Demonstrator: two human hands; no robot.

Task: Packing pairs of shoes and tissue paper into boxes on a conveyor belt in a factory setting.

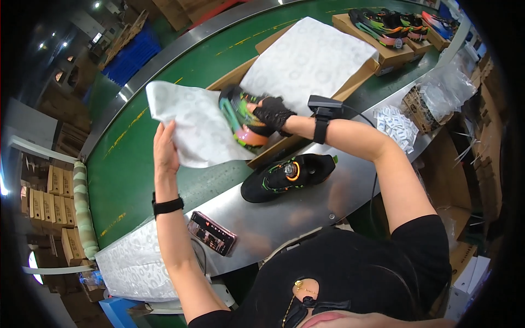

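My left hand (pixel 166 148) pinches the left edge of a sheet of white patterned wrapping paper (pixel 191 128), lifted beside an open cardboard box (pixel 295 143). In a dark fingerless glove, my right hand (pixel 272 113) grips a black sneaker (pixel 246 134) with green and orange-pink parts, tilted sole-left over the box. More of this paper (pixel 311 57) spreads up over the box's far right end. Closer to me, the other black sneaker (pixel 287 177), with an orange ring on top, lies on the metal ledge. The box's inside is mostly hidden.
A phone (pixel 212 234) lies on the metal ledge (pixel 262 221), near a stack of patterned paper (pixel 134 268). To the right are a pile of small white packets (pixel 395 128) and clear plastic bags (pixel 445 85). More sneakers (pixel 380 27) sit on boxes along the green conveyor belt (pixel 131 169).
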